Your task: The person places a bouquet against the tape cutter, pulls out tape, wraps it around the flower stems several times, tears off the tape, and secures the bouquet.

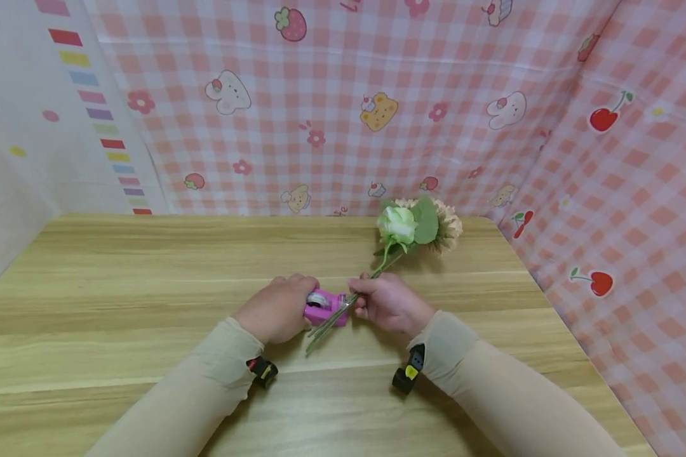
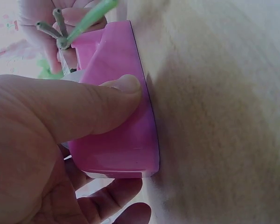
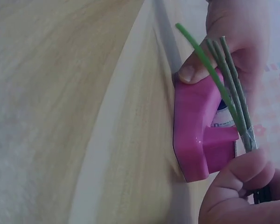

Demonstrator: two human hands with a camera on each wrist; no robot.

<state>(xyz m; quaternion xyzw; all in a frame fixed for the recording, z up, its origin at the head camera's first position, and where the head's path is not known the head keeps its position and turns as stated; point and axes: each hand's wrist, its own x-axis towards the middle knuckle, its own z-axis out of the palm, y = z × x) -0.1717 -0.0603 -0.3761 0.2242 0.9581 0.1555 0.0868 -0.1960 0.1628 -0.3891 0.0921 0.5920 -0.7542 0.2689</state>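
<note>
My left hand grips a pink tape dispenser on the table, thumb on its near side and fingers round the far side. A roll of clear tape sits in it. My right hand pinches a bunch of flower stems between thumb and fingers, just off the dispenser's cutter end. A strip of clear tape lies against the stems there. At the bunch's far end are a pale green-white rose, a round leaf and a peach-coloured bloom. The stem ends point towards me, over the dispenser.
The wood-grain table reaches back to a pink checked cloth hanging behind it. Another checked cloth hangs along the right side, and a white one at the left. Each wrist wears a small black camera.
</note>
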